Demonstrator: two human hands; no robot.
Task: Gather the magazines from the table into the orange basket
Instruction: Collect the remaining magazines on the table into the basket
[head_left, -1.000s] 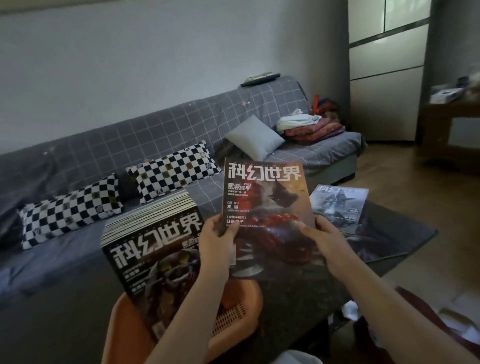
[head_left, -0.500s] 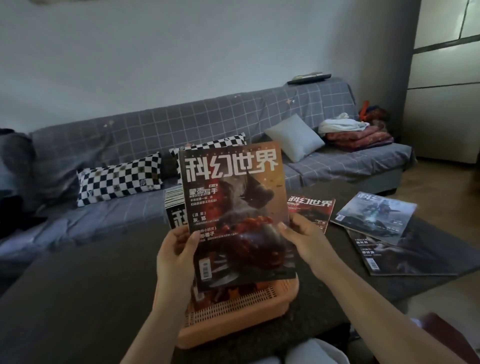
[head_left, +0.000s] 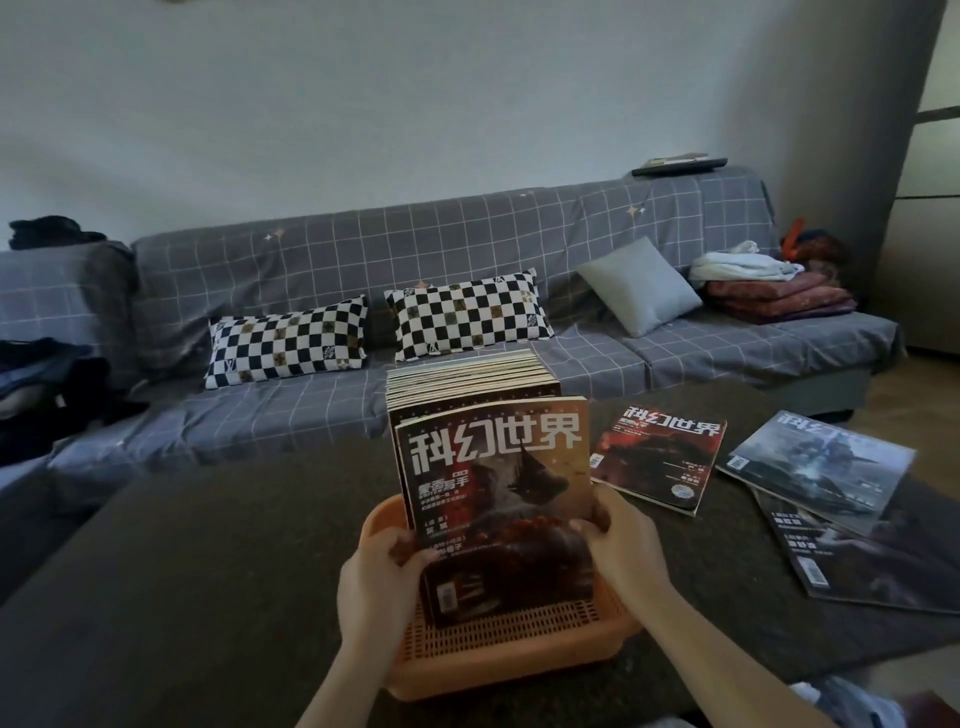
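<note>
Both forearms enter from the near edge. The left hand (head_left: 382, 574) grips the left edge of a red-covered magazine (head_left: 498, 499), thumb on the cover; the right hand (head_left: 621, 553) grips its right edge likewise. The magazine stands upright with its lower edge inside the orange basket (head_left: 514, 652), which sits on the dark table (head_left: 208, 571). Directly behind it a stack of upright magazines (head_left: 470, 376) fills the basket; the count cannot be told. Three loose magazines lie flat on the table to the right: a red one (head_left: 660, 457) near the basket, a pale blue one (head_left: 818, 470) overlapping a dark one (head_left: 872, 561). Beyond the table, a grey checked sofa (head_left: 467, 244) carries two chequered cushions (head_left: 467, 314), one plain grey cushion (head_left: 639, 283) and folded cloths (head_left: 769, 283).
</note>
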